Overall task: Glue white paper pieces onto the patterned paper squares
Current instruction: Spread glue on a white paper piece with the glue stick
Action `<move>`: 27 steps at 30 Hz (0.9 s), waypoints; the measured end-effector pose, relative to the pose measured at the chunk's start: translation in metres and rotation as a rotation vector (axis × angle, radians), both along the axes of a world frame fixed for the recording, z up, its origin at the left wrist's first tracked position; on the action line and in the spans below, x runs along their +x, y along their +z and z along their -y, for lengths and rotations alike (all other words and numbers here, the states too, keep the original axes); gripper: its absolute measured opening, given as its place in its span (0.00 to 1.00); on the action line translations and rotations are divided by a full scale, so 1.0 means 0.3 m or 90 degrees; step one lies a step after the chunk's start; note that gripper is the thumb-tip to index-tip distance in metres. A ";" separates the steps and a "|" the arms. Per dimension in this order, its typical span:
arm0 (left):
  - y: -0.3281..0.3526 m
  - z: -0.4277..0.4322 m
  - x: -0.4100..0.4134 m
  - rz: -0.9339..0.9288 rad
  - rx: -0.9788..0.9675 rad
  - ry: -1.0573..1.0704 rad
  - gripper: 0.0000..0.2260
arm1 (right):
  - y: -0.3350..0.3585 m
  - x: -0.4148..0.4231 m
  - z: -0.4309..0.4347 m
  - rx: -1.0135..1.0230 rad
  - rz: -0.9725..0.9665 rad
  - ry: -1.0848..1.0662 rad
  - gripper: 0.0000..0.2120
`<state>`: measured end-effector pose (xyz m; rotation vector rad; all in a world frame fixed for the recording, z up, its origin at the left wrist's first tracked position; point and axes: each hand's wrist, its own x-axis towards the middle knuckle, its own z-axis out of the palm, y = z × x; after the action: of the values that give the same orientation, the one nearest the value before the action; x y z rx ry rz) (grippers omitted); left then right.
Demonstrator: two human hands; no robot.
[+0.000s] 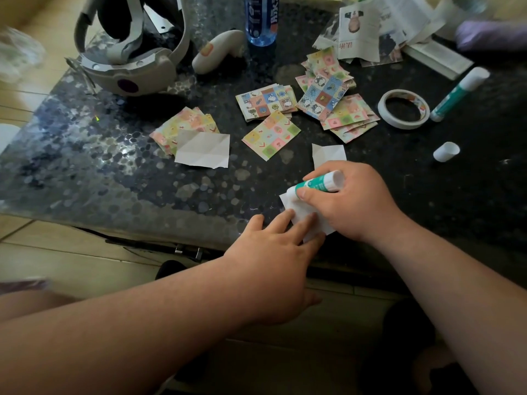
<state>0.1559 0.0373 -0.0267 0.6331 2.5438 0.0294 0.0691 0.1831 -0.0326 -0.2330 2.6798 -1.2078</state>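
Two hands work near the front edge of the dark, pebble-patterned table (85,166). The right hand (353,203) grips a green-and-white glue stick (320,182), fingers and thumb curled round it, its lower end against a white paper piece (299,215). The left hand (273,252) lies with fingers straight, their tips pressing on the near part of that piece.

A second white piece (328,155) lies just beyond the right hand. A creased white sheet (204,149) overlaps a pile of patterned squares (185,122) to the left. A single patterned square (271,135) lies between them, with a neat stack (265,102) just behind it and a loose heap (330,92) to the right of the stack.

Farther right are a tape roll (403,108), a capped glue stick (456,94) and a loose white cap (446,151). At the back stand a headset (128,61), a controller (218,51), a blue bottle (261,19) and newspaper cuttings (365,32).
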 end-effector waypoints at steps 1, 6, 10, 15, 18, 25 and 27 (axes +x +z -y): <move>0.001 0.000 -0.001 0.004 -0.003 0.001 0.40 | 0.001 -0.003 0.000 0.003 -0.004 -0.016 0.05; 0.005 0.000 0.001 0.014 0.001 0.015 0.37 | 0.014 -0.020 -0.019 0.026 0.001 -0.043 0.08; 0.009 0.001 0.001 0.026 0.013 0.032 0.36 | 0.011 0.000 -0.011 0.003 0.016 -0.009 0.05; 0.012 -0.005 -0.003 0.034 0.002 0.031 0.36 | 0.009 -0.009 -0.015 0.016 -0.013 -0.064 0.05; 0.011 -0.004 0.000 0.028 -0.002 0.027 0.36 | 0.015 -0.015 -0.027 0.033 -0.013 -0.053 0.06; 0.010 -0.004 -0.003 0.030 -0.004 0.026 0.37 | 0.012 -0.008 -0.022 0.036 -0.024 -0.053 0.05; 0.009 -0.004 -0.001 0.029 -0.005 0.027 0.37 | 0.013 -0.018 -0.026 0.049 -0.038 -0.078 0.06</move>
<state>0.1554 0.0384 -0.0241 0.5695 2.5120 0.0481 0.0638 0.1909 -0.0286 -0.0961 2.8224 -1.1456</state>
